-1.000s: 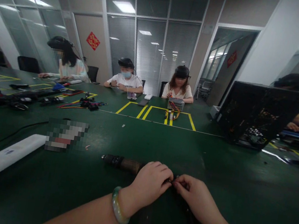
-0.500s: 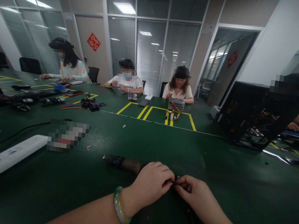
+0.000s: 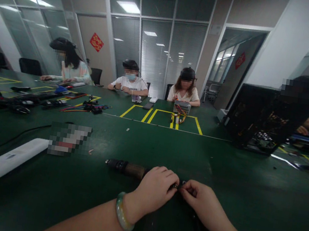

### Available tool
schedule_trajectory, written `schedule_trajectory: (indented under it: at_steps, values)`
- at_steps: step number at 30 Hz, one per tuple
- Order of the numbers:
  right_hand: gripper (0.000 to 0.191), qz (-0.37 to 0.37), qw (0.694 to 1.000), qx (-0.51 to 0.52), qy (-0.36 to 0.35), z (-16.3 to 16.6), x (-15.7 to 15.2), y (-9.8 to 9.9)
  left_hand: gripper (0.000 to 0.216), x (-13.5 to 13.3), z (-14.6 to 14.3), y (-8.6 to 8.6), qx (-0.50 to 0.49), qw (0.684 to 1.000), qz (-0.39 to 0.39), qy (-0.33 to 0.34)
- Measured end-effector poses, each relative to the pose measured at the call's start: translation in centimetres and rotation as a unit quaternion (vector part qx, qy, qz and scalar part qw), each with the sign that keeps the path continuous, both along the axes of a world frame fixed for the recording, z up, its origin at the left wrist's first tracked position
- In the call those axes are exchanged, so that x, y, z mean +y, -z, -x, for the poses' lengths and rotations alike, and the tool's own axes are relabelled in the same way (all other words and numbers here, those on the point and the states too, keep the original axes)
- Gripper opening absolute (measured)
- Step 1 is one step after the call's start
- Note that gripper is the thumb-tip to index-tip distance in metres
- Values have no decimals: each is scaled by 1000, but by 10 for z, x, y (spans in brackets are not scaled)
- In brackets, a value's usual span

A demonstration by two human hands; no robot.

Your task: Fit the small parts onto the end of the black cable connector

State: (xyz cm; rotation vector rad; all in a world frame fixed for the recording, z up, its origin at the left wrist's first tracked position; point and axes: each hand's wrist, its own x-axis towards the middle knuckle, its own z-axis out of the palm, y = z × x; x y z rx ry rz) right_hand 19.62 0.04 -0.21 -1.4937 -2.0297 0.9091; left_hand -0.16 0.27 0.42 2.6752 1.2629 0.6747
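My left hand (image 3: 154, 191), with a green-and-pale bangle (image 3: 124, 212) on its wrist, is closed in a pinch at the middle of the view. A small brassy glint shows at its fingertips, but the piece is too small to name. My right hand (image 3: 202, 199) is also pinched closed, its fingertips close to the left ones, around something small and dark. Behind the left hand a dark, round-bodied powered screwdriver (image 3: 128, 168) lies on the green table mat (image 3: 97, 216), its narrow tip to the left. The hand hides its other end.
To the left are a white power strip (image 3: 13, 157) and a black cable (image 3: 19, 132). Loose wires and connectors (image 3: 93, 106) lie farther back. A black computer case (image 3: 253, 119) stands at the back right. Several people sit across the table; one handles a grey power supply (image 3: 182, 106).
My fingers have shifted slightly, and the brassy glint at the left fingertips shows more clearly. Otherwise both hands stay pinched close together, and the screwdriver lies in place.
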Motion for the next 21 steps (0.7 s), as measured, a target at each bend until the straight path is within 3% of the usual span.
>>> schedule_trajectory:
  at_steps: [6, 14, 21]
  values:
    - [17, 16, 1000, 9, 2, 1, -2, -2, 15, -1, 0, 2, -7, 1000, 8, -24]
    - [17, 6, 1000, 1, -4, -1, -1, -2, 10, 0, 2, 1, -2, 1000, -1, 16]
    - [18, 7, 1000, 3, -2, -1, -1, 0, 16, -1, 1, 1, 2, 1000, 7, -12]
